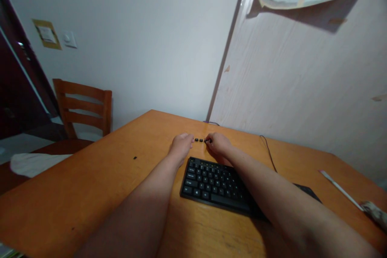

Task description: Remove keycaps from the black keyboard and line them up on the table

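Observation:
Small black keycaps point(201, 140) sit in a short row on the wooden table, between my two hands. My right hand point(219, 144) is pinched at the right end of that row, with a dark keycap point(206, 141) at its fingertips. At the left end, my left hand point(181, 144) rests with curled fingers close beside the nearest keycap point(196, 140); whether it holds anything is hidden. Below both hands lies a black keyboard point(211, 183), partly covered by my right forearm. Pale spots show along its top row, where keycaps seem to be off.
Another small black piece point(135, 157) lies on the table point(121, 193) to the left. A dark cable point(268, 149) runs behind the keyboard. On the right is a thin white stick-like tool point(341, 189). A wooden chair point(84, 107) stands beyond the left edge; walls close off the back.

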